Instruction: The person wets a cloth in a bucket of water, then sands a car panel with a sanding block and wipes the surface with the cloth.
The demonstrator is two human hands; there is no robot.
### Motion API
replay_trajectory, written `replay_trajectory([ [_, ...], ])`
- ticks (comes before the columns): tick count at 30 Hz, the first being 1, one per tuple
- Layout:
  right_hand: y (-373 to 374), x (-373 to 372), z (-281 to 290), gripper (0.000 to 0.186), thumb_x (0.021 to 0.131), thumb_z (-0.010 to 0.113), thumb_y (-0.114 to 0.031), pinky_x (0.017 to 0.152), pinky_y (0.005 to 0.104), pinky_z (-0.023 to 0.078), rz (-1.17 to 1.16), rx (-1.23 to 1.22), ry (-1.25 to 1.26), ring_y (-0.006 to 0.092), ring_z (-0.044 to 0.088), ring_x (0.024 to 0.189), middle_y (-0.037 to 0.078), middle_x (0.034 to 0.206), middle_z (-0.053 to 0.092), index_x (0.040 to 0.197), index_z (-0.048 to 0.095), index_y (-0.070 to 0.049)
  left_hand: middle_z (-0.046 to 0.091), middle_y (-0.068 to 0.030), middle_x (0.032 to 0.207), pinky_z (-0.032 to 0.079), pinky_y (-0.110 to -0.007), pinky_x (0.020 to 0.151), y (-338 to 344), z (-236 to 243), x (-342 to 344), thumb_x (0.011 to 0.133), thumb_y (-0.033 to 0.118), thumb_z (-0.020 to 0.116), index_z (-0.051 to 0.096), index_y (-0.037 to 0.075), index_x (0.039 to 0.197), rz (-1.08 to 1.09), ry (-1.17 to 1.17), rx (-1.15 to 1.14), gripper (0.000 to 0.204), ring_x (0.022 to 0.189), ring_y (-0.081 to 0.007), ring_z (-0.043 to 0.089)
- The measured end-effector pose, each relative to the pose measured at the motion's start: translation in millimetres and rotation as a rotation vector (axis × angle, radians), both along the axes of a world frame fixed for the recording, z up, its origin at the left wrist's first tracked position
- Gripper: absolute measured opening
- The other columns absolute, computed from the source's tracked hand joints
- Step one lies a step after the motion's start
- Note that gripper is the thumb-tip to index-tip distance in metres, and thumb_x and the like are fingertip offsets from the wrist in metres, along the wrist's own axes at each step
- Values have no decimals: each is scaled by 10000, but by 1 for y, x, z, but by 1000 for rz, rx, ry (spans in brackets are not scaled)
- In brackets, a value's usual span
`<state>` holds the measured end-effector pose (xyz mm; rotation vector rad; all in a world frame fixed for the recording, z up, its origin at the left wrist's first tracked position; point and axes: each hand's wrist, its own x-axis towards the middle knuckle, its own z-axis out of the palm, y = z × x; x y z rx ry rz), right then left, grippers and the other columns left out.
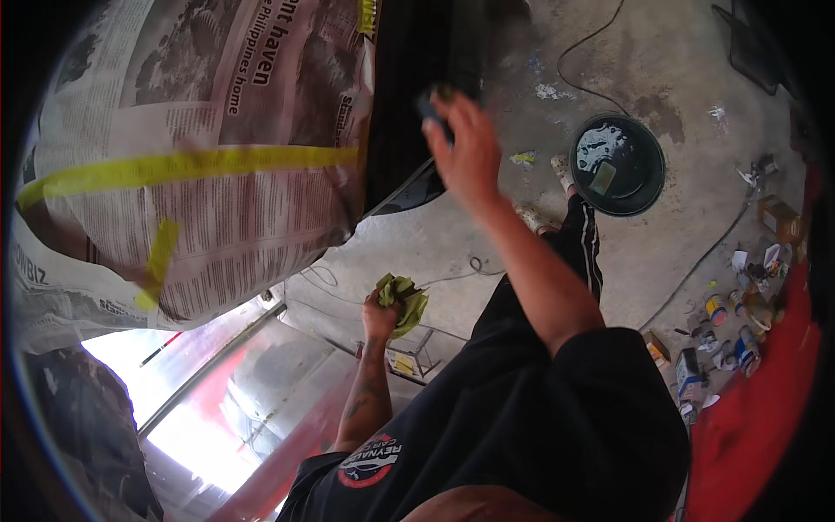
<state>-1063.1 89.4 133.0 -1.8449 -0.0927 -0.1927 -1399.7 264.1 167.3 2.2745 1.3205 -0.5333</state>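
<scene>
My left hand (380, 318) hangs low beside my body, its fingers closed round a crumpled yellow-green cloth (405, 306). Up at the glossy black car panel (402, 130), my right hand (468, 155) grips a small dark grey-blue block (426, 108). Motion blurs that hand, and most of the block is hidden; whether it touches the panel I cannot tell. Newspaper sheets (287, 196) cover the bodywork left of the black panel. Yellow masking tape (217, 165) runs across the sheets.
A dark bucket (654, 193) of water stands by my feet, a flat rectangular piece (602, 179) in it. Cables (700, 261) cross the concrete floor. Cans (716, 310), boxes (689, 374) and litter lie at the right, beside a red surface (757, 435). A small metal frame (417, 352) stands below my left hand.
</scene>
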Motion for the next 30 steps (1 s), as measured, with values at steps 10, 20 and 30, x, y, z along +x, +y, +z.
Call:
replay_trajectory([
  [10, 3, 73, -13, 333, 872, 736, -200, 877, 435, 517, 12, 12, -55, 342, 624, 1067, 121, 1226, 642, 1182, 661, -102, 693, -254, 1074, 526, -437, 908, -6, -6, 22, 710, 159, 739, 686, 8, 1170, -9, -62, 21, 488, 1030, -397, 672],
  [20, 5, 41, 2, 315, 855, 740, -208, 815, 400, 551, -19, -4, -42, 303, 638, 972, 48, 1219, 635, 1161, 685, -158, 688, -252, 1097, 522, -439, 920, -19, -4, 47, 711, 134, 750, 679, -3, 1182, -69, -59, 29, 495, 1038, -404, 666],
  [30, 8, 116, -11, 281, 871, 722, -206, 802, 437, 546, -24, -20, 58, 322, 636, 974, 29, 1199, 646, 1138, 654, -151, 668, -231, 1164, 517, -418, 946, -35, 0, 72, 700, 120, 758, 666, 2, 1209, -90, -61, -11, 531, 1083, -381, 656],
])
